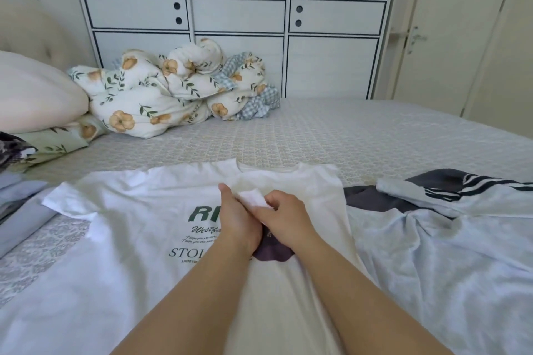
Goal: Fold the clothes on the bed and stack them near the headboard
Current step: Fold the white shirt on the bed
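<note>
Shirt (129,239) lies flat on the bed (346,135), white with green and dark lettering, collar toward the far side and hem toward the person, so its long axis runs straight away from the body. Both hands meet over the chest area just below the collar. Left hand (235,219) has its thumb raised and fingers curled against a small white fold of cloth (252,199); right hand (284,216) has its fingers curled round the same fold from the other side, so both appear to be pinching it. Whether that fold is part of the shirt or a separate small piece cannot be told. A dark purple patch (274,253) shows beneath the wrists, on or under the shirt. Left sleeve spreads out to the left; the right side looks already turned in. Pale blue garment (447,253) lies crumpled just to the right, touching the shirt's edge, with a dark striped piece (450,184) beyond it. Folded grey-blue items (20,204) sit at far left, toward the pillows (37,92) and headboard (43,34), so the stack lies left; the left hand is nearer. No containers on the bed; the wardrobe (236,14) behind is closed.
</note>
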